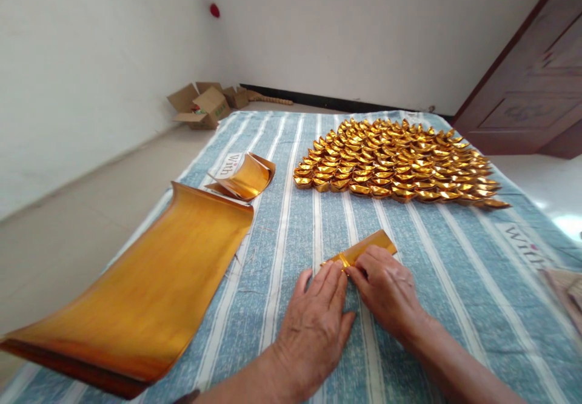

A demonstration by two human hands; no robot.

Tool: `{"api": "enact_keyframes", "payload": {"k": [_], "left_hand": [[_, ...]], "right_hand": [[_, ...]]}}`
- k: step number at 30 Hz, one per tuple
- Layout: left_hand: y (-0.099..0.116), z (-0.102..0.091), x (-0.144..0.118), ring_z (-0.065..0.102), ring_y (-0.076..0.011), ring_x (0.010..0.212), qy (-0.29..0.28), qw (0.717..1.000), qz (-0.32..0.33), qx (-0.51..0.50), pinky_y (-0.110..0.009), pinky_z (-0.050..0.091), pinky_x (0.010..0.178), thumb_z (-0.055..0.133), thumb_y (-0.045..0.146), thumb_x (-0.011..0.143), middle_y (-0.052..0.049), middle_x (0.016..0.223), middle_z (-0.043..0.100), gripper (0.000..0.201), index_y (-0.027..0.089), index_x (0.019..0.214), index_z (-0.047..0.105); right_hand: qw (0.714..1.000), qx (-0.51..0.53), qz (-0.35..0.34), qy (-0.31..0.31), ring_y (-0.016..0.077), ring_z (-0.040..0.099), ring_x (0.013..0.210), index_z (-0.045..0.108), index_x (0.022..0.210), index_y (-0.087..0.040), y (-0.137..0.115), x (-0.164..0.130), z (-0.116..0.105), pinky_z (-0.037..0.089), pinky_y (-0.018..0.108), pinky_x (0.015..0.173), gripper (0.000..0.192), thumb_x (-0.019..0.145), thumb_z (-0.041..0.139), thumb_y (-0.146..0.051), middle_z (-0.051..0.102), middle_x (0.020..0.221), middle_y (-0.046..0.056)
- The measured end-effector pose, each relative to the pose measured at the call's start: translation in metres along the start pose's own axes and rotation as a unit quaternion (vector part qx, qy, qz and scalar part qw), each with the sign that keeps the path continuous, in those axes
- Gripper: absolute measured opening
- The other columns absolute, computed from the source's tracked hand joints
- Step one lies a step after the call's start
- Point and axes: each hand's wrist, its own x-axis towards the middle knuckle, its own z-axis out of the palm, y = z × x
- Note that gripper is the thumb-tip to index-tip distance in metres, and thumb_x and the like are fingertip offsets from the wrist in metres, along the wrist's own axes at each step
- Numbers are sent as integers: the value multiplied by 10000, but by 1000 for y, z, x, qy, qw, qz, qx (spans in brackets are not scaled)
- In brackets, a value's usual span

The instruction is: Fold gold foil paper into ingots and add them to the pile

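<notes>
Head view: both hands (313,322) (386,289) pinch gold paper strip (366,247); folded ingots (395,161) beyond, foil stack (150,289) left.

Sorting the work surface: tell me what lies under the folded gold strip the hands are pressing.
The gold strip lies flat on the blue striped cloth. The left hand and right hand cover its near end, so that end's fold is hidden. What lies beneath the cloth cannot be seen.

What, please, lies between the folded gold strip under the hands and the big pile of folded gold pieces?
In the head view, only bare striped cloth lies between the gold strip and the pile of gold pieces.
</notes>
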Motion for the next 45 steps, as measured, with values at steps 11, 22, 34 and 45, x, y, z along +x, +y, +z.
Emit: {"api": "enact_keyframes", "payload": {"k": [11, 22, 34, 45], "left_hand": [[2, -3, 2, 446, -281, 1280, -39, 999, -7, 7, -518, 368, 1019, 425, 385, 947, -129, 1380, 507, 454, 122, 1314, 478], [0, 4, -1, 446, -257, 1275, -12, 1000, -4, 24, -502, 361, 1022, 433, 397, 941, -113, 1351, 528, 446, 145, 1306, 480], [2, -3, -2, 440, -266, 1294, -23, 1000, -12, -3, -510, 358, 1034, 423, 379, 946, -133, 1394, 493, 465, 118, 1328, 463], [-13, -1, -9, 360, -254, 1350, -65, 997, -38, 4, -536, 256, 1104, 381, 541, 934, -114, 1459, 414, 590, 152, 1377, 398]], "right_hand": [[998, -7, 44, -41, 156, 521, 609, 492, 590, -194, 5, 1, -6, 334, 269, 558, 240, 824, 542, -210, 552, 644, 11], [997, 32, -62, 35, 183, 549, 782, 628, 782, -180, 10, -10, -9, 406, 293, 681, 207, 904, 461, -183, 620, 797, 54], [980, -22, -193, -37, 241, 560, 961, 611, 1048, -140, 5, -25, -5, 449, 385, 831, 195, 918, 469, -173, 626, 1008, 107], [979, -41, -200, 1, 265, 548, 1009, 612, 1051, -141, 6, -31, 3, 464, 419, 839, 245, 944, 398, -190, 626, 1054, 120]]}}
